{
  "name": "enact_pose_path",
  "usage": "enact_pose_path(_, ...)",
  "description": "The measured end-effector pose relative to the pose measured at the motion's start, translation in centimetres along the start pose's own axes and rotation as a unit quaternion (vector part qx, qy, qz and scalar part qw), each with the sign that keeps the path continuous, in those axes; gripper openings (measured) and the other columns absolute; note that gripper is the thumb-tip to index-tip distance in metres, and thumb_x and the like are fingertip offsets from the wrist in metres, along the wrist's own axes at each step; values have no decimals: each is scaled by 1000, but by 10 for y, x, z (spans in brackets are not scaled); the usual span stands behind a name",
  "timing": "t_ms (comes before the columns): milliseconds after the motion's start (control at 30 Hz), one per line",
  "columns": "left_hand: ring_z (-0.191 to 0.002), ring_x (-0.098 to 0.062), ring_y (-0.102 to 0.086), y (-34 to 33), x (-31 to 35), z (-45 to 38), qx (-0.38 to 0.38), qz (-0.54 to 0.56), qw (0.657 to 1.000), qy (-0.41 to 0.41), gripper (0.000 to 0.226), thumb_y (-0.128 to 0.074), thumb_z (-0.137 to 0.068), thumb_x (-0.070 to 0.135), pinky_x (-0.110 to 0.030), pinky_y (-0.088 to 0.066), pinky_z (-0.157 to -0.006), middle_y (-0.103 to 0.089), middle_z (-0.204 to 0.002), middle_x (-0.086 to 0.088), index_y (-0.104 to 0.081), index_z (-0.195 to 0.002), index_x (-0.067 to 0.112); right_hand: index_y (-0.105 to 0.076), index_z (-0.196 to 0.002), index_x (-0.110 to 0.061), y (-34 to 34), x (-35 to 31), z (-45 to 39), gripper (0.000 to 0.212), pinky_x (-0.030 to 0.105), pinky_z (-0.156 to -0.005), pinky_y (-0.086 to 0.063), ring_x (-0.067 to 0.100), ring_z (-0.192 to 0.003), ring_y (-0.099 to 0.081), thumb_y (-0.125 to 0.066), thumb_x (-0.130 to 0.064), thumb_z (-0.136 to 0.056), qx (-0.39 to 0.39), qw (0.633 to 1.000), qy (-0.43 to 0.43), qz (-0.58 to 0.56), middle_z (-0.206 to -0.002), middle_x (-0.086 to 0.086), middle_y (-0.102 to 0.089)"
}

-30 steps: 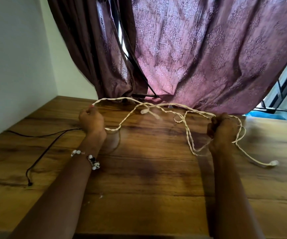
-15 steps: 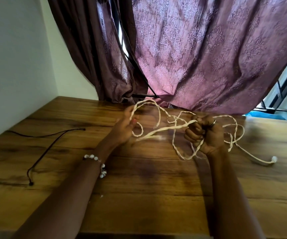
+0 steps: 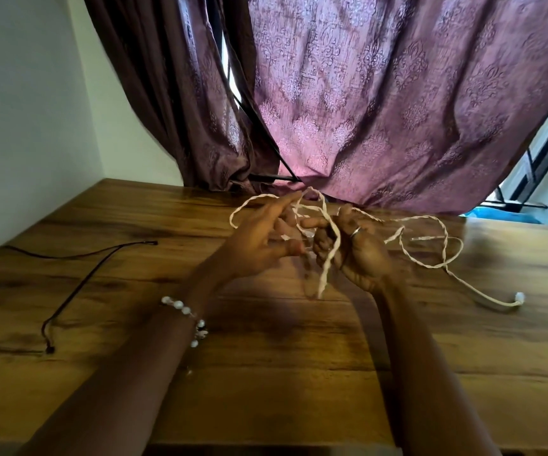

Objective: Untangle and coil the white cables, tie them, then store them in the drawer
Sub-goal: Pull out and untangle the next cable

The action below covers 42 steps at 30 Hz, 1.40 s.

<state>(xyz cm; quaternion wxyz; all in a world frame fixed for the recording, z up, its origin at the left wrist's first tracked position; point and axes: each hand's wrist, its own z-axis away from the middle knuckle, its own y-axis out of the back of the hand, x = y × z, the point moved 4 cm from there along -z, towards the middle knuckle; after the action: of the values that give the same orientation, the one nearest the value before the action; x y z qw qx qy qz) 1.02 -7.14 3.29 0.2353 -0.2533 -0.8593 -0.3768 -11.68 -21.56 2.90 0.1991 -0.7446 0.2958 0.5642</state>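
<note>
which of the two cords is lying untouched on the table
The thin black cord, lying alone at the table's left. The white twisted cable is gripped by the right hand.

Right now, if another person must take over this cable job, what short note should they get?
Right hand: grips a gathered bundle of the white cable.
Left hand: fingers spread, strands looped over them, nothing clearly pinched.
The cable's other end, with its plug, trails to the right on the wooden table.
Done: some loops gathered.
Left: finish untangling, coil, tie, store. No drawer is in view.
</note>
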Motion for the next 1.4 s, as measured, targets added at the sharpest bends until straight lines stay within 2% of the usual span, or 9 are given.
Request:
enact_pose_path(133,-93,-8,-51,-2,10,0,78,-154,980,-102,33,-58,-88,34,-27,-42,-81,-57,-99,3,-65,-114,13,-69,-70,-3,-17,-3,2,36,27,-44,-38,18,-43,-43,-55,-24,-94,-70,997,28,-17,-53,10,-48)
enact_pose_path(233,-85,-13,-48,14,4,0,112,-174,975,-86,36,-52,-88,41,-27,-39,-75,-49,-85,2,-72,-89,11,-66,-67,-4,-14,-7,2,34,24,-42,-39,16,-44,-44,-58,-29,-88,-20,997,56,-42,-55,9,-51)
enact_pose_path(367,-69,-11,-58,25,8,3,46,137,989,26,18,-56,-92,22,-23,-49,-66,-60,-75,3,-60,-79,11,-62,-75,-8,15,14,-11,14,25,-51,-47,7,-51,-56,-66,-14,-87,160,962,63,211,-64,6,-60)
enact_pose_path(533,-31,-4,-28,37,3,6,110,345,920,150,27,-41,-98,11,-13,-23,-36,-39,-43,2,-50,-74,3,-68,-99,-18,16,51,-12,29,35,-78,-47,33,-99,-63,-65,-40,-80,91,856,-66,504,-104,13,-68)
enact_pose_path(833,-25,-3,-20,64,-33,18,225,522,763,309,26,-44,-98,35,-11,-12,-27,-29,-37,8,-52,-80,18,-57,-114,-21,13,43,-12,44,37,-83,-46,27,-106,-57,-70,-41,-78,75,877,-20,474,-114,5,-63)
enact_pose_path(933,-23,-5,-21,66,-35,22,206,511,758,348,28,-42,-99,34,-12,-13,-25,-28,-35,8,-54,-85,14,-38,-140,-25,0,47,-15,59,48,-91,-47,32,-124,-42,-59,-27,-85,-12,815,44,578,-141,6,-41)
enact_pose_path(1167,-23,-5,-21,61,-44,22,251,589,674,368,32,-38,-101,27,-13,-13,-26,-31,-36,7,-45,-73,14,-64,-101,-19,-6,40,-14,20,46,-89,-45,28,-117,-41,-56,-33,-88,-53,747,40,661,-116,3,-55)
enact_pose_path(1267,-25,-4,-23,60,-47,19,314,638,623,327,34,-31,-102,19,-13,-16,-27,-34,-38,5,-35,-69,17,-59,-85,-23,3,34,-9,26,41,-88,-42,24,-100,-50,-44,-43,-80,-102,848,77,514,-96,4,-59)
enact_pose_path(1400,-31,-3,-30,54,-36,11,342,607,655,292,29,-31,-104,20,-13,-20,-32,-40,-43,4,-36,-75,20,-51,-82,-11,15,-5,-6,23,17,-64,-42,-1,-63,-49,-39,4,-95,-23,972,176,156,-71,-7,-56)
